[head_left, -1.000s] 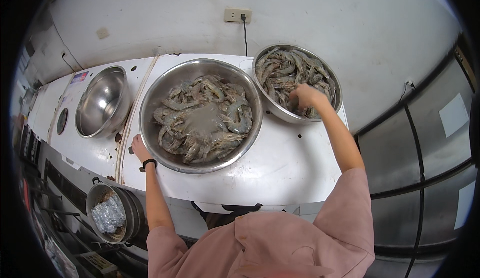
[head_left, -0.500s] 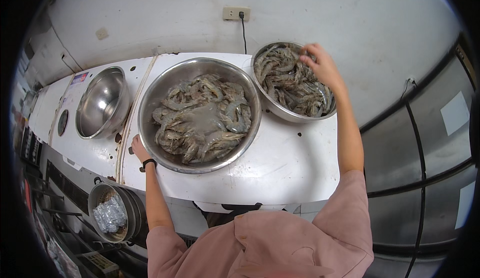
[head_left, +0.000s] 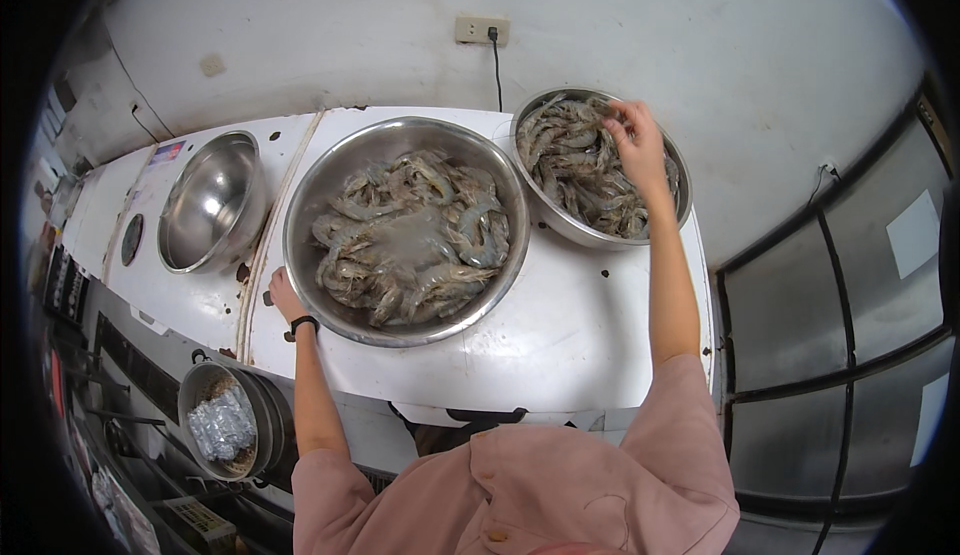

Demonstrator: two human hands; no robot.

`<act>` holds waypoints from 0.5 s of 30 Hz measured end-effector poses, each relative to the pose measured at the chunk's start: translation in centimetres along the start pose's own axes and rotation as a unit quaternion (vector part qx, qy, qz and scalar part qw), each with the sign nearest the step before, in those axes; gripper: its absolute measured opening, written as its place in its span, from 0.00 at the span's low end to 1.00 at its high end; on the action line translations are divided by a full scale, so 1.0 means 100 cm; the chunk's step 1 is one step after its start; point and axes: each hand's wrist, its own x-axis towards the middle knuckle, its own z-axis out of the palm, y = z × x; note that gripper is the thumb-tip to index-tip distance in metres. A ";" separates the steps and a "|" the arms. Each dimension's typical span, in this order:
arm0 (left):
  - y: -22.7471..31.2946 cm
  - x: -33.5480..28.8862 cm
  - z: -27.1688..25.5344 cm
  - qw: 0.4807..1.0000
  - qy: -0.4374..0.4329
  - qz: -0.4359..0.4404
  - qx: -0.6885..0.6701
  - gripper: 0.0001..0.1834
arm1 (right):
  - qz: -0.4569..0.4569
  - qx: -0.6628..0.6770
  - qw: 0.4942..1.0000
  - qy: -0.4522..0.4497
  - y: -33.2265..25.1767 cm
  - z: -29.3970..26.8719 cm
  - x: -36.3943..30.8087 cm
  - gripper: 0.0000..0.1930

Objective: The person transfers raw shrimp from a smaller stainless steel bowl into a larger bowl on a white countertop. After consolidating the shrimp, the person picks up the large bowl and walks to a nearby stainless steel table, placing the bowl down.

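far left, empty steel bowl sits tilted on the white counter, near its left end. left hand rests flat against the near-left rim of the big shrimp bowl, fingers loosely curled, gripping nothing i can see. right hand has moved from the smaller shrimp bowl's near side to its far rim over the last second, fingertips pinched low among the shrimp; cannot tell if one is caught. looks like it's still picking. the two shrimp bowls nearly touch, bare counter in front, wall close behind.
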 end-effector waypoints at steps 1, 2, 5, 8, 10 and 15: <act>0.001 0.000 0.000 1.000 -0.013 -0.008 -0.008 0.15 | 0.017 0.023 0.999 0.023 0.014 0.008 -0.006 0.12; 0.001 0.002 -0.002 0.998 -0.026 -0.034 -0.040 0.15 | 0.030 -0.001 0.999 0.014 0.026 0.017 -0.015 0.12; 0.006 0.001 -0.006 0.999 -0.002 -0.003 0.035 0.16 | 0.034 -0.038 0.999 0.013 0.051 0.031 -0.026 0.12; 0.005 0.001 -0.009 1.000 -0.026 -0.001 0.014 0.19 | 0.007 -0.030 0.999 0.030 0.061 0.034 -0.031 0.11; 0.004 0.000 -0.008 0.999 -0.021 -0.010 -0.032 0.20 | 0.030 -0.035 0.999 -0.013 0.060 0.032 -0.032 0.12; -0.001 0.002 -0.003 0.999 -0.003 -0.008 -0.048 0.21 | 0.061 -0.029 0.996 -0.050 0.055 0.030 -0.034 0.12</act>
